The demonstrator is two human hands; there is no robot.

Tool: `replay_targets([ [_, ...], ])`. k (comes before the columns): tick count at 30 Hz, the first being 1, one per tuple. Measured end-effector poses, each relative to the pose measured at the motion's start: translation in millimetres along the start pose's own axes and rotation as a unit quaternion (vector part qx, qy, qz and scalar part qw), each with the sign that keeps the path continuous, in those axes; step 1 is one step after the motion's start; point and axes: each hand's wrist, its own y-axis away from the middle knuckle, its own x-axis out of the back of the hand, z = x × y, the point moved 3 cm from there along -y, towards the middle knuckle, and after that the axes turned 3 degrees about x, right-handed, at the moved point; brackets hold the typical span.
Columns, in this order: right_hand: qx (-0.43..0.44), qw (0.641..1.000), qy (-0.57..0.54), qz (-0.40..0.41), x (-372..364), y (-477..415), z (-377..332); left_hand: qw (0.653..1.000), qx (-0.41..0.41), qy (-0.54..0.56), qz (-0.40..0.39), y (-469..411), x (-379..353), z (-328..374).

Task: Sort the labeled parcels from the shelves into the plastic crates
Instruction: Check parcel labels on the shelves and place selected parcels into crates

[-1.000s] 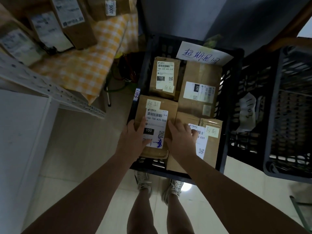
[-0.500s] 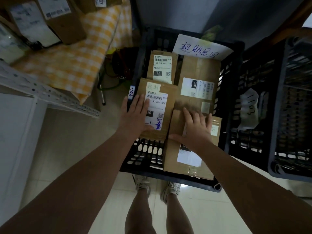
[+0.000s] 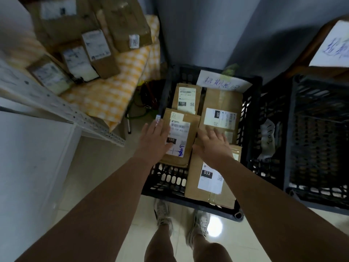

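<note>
1. Judging the sorting as partly done: four brown cardboard parcels with white labels lying inside the black slatted plastic crate point(image 3: 251, 110) in the middle.
2. Waiting on the white metal shelf point(image 3: 56, 108) at the far left: several more brown labelled boxes point(image 3: 98, 53) on a yellow checked cloth point(image 3: 113, 91).
3. Standing to the right: a second dark plastic crate point(image 3: 321, 129), too dark to tell what it holds.
4. Pressing flat with the left hand point(image 3: 154, 140), fingers straight, on the near-left parcel marked 150 point(image 3: 181, 133); gripping nothing.
5. Laying the right hand point(image 3: 213, 146) palm-down, fingers spread, over the far end of the near-right parcel marked 032 point(image 3: 207, 186); holding nothing.
6. Noting that parcel's near end riding over the crate's near rim, so probably needing seating.
</note>
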Motion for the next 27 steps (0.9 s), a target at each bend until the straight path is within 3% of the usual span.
replay_targets([
  [7,0.151,0.979,-0.002,0.139,137.9,25.5,-55.0,0.985,0.134,0.026,0.102,57.0,148.9,-58.4],
  [13,0.301,0.926,-0.007,0.229,257.4,89.5,-138.3,0.942,0.250,0.021,0.224,175.5,264.6,-69.3],
  [17,0.408,0.871,-0.042,0.270,318.1,157.0,-210.5,0.905,0.335,-0.018,0.263,277.5,328.1,-81.3],
  [21,0.506,0.809,-0.046,0.295,358.4,239.6,-278.7,0.845,0.406,-0.040,0.344,390.2,380.1,-91.5],
  [27,0.624,0.719,-0.071,0.296,357.2,351.1,-368.7,0.772,0.492,-0.056,0.399,535.2,384.2,-86.3],
])
